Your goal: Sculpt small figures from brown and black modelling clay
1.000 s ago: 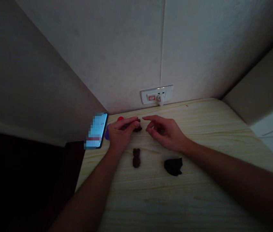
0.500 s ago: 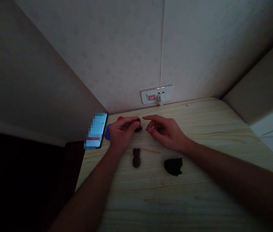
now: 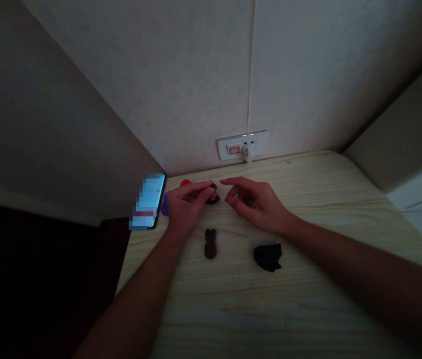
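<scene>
My left hand pinches a small dark brown lump, which looks like modelling clay, between thumb and fingertips. Just beneath those fingertips another dark piece shows, partly hidden by the hand. To the right, my right hand hovers with its index finger stretched out and the others curled, apart from the lump and holding nothing I can see. Nearer to me lies a brown figure with a round body, a smaller head and two ear-like knobs. A black, jagged-edged flat piece rests right of it.
A phone with a lit, blurred screen stands at the table's left edge. Behind my left hand are a purple piece and a red piece. The wall socket holds a white plug above the wooden table.
Both hands stay almost in place. The brown lump shifts slightly in my left fingertips, and the pieces on the table have not moved.
</scene>
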A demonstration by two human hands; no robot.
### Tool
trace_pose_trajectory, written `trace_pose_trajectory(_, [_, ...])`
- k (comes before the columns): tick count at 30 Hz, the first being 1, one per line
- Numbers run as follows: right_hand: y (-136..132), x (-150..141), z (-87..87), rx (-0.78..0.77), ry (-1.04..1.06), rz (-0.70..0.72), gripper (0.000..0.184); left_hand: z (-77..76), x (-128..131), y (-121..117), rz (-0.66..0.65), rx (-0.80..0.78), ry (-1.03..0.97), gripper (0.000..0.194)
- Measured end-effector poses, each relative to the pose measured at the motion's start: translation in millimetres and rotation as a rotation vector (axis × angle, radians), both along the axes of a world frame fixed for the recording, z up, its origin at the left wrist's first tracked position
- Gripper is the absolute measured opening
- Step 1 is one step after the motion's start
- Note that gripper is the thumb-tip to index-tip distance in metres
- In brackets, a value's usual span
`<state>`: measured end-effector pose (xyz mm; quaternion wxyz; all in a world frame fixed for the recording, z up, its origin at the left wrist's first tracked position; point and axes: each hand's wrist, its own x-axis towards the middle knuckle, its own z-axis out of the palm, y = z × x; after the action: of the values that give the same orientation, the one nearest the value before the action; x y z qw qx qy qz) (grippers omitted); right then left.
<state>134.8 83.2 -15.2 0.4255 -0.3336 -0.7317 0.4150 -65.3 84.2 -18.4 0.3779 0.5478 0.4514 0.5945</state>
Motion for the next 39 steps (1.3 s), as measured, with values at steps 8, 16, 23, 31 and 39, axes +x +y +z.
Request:
trace_pose_trajectory(8, [-1,0,-0.6,-0.009,0.008,-0.012,0.043,9.8,0,-6,-0.153,-0.181,-0.434,0.027])
trace_pose_trajectory(16, [-9,0,1.9,0.232,-0.01,-0.06,0.043,19.9,-2,-16,-0.237,-0.316,-0.514,0.028])
trace_pose_trajectory(23, [-16,1,0.1,0.422,-0.069,0.016,0.061,14.9,-1,-15,-0.283,-0.358,-0.489,0.028])
trace_pose_trajectory(31, [-14,0,-1.7,0.439,-0.119,0.061,0.068,15.0,3,-16,-0.283,-0.369,-0.507,0.027])
trace_pose_trajectory(39, [-13,0,-0.3,0.417,-0.111,0.084,0.06,11.5,3,-15,-0.274,-0.345,-0.482,0.025])
